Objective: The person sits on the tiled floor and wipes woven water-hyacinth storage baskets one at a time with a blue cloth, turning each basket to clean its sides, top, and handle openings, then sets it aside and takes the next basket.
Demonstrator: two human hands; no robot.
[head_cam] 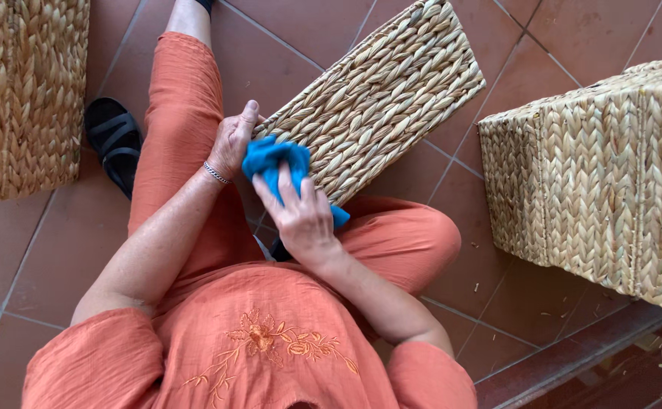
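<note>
Two hands at work over a seated lap in orange trousers. Right hand [304,220]: grip pressed down on a blue cloth [274,163], fingers spread over it, the cloth bunched against the near end of a woven basket [380,95]. Left hand [232,140] (metal bracelet at the wrist): grip closed around the basket's near corner, thumb raised along its edge. The basket lies tilted across the knees, its far end out over the floor [43,242] of reddish tiles. One black sandal [115,140] on the tiles, just beside the left leg. A second woven basket [603,174] stands well apart at right; a third [20,91] fills the far left corner.
</note>
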